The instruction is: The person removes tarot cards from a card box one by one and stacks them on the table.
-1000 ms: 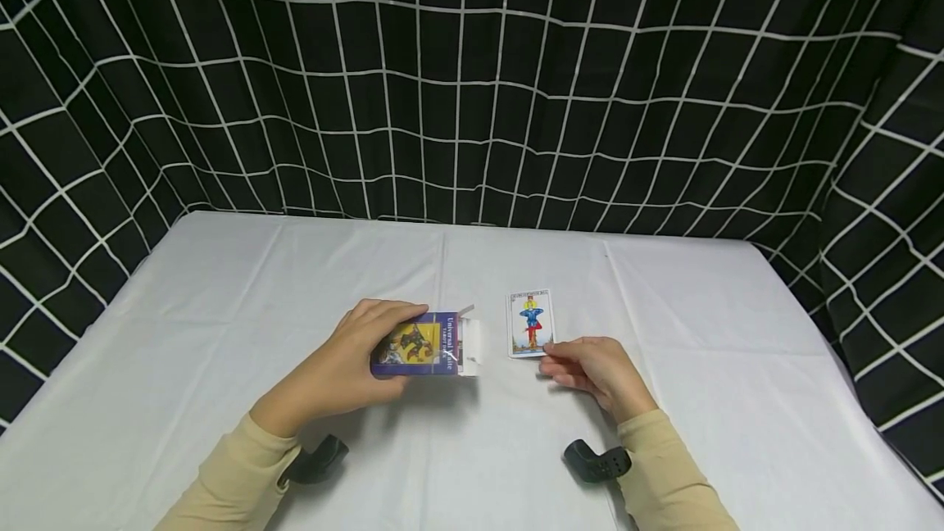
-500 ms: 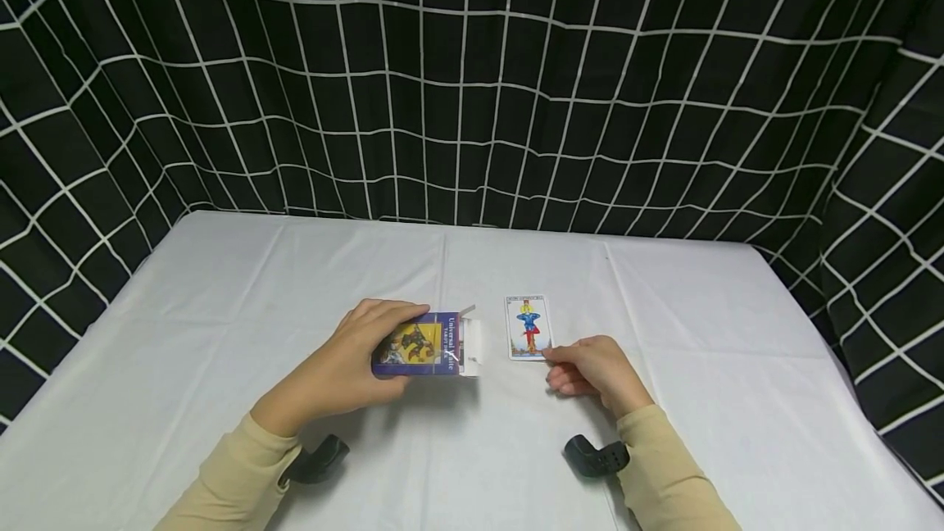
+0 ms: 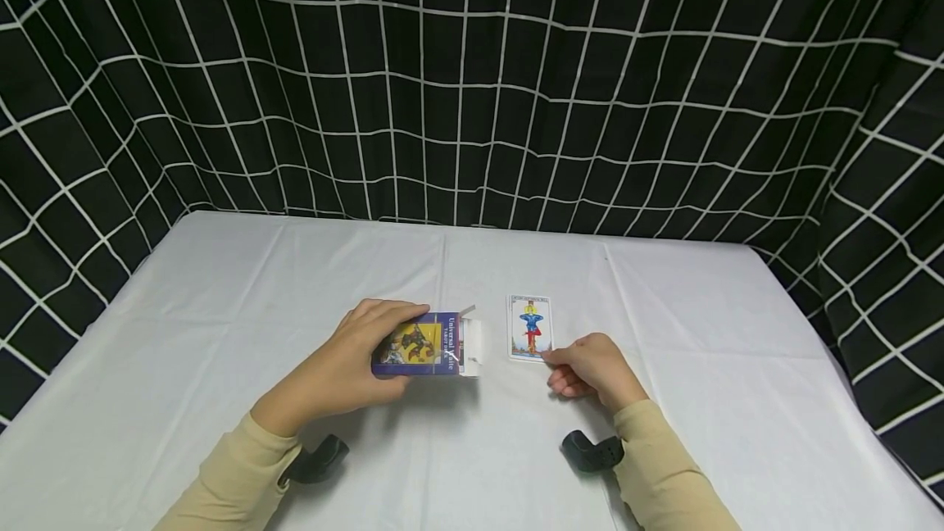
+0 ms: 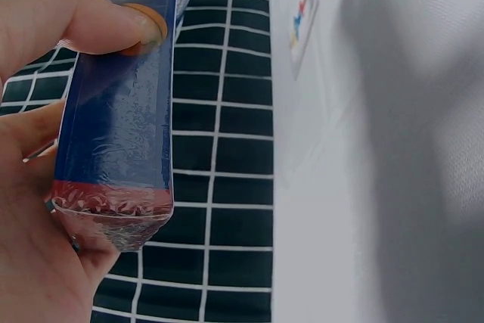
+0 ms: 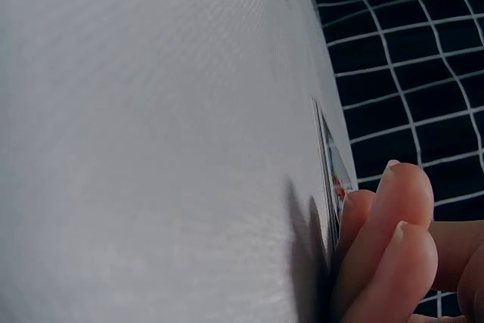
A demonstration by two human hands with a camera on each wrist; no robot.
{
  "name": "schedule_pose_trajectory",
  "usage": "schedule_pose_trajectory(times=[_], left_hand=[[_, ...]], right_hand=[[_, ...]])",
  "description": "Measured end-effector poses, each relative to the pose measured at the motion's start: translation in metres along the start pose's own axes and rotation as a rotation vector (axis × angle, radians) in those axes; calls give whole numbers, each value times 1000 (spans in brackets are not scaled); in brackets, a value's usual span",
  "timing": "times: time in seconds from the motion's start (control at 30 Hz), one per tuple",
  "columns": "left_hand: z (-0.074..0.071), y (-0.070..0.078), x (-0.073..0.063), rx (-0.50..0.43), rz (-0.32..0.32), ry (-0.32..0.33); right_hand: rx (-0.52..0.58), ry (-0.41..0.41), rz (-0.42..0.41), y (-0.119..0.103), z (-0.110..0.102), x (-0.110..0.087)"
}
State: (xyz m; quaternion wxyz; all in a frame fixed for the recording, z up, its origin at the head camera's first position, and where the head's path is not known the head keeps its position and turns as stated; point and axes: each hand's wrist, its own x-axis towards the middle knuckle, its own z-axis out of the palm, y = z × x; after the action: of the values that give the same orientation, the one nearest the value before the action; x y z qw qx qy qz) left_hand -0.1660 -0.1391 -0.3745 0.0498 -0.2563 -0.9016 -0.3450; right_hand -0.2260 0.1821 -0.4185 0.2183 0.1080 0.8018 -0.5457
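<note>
Above the middle of the desk (image 3: 221, 310), left of centre, the left hand (image 3: 342, 367) grasps a blue card box (image 3: 415, 344), thumb along the near side and fingers over the far side. The box is held off the surface, its front with a yellow picture and the words "Universal Waite" facing up. Its end toward the right is open, and a white flap (image 3: 474, 348) sticks out there. The left wrist view shows the thumb pressing on the box's narrow side, over an orange disc (image 4: 145, 14), and clear crinkled plastic (image 4: 121, 225) round the end nearest that camera.

Just beside the open end, apart from it, a picture card (image 3: 529, 328) showing a figure in blue and red lies on the desk, longer from near to far than across. The right hand (image 3: 596, 371) pinches its near right corner, the other fingers curled below. Several thin edges show there in the right wrist view.

White cloth (image 3: 649, 293) covers the desk. Beige sleeves (image 3: 229, 478) reach to both wrists, with a black device (image 3: 317, 461) at each. Black fabric with white grid lines (image 3: 472, 105) hangs behind and at both sides.
</note>
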Motion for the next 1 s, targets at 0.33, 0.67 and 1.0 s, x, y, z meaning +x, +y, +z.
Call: schedule_pose_trajectory(times=[0.33,0.67,1.0], left_hand=[[0,0,0,0,-2,0],[1,0,0,-7,2,-11],[3,-2,0,-12,-3,-17]], right_hand=[[-27,-2,-6,-1,0,1],[70,21,-89,-3,-6,-8],[85,113,-344,-36,9,-40]])
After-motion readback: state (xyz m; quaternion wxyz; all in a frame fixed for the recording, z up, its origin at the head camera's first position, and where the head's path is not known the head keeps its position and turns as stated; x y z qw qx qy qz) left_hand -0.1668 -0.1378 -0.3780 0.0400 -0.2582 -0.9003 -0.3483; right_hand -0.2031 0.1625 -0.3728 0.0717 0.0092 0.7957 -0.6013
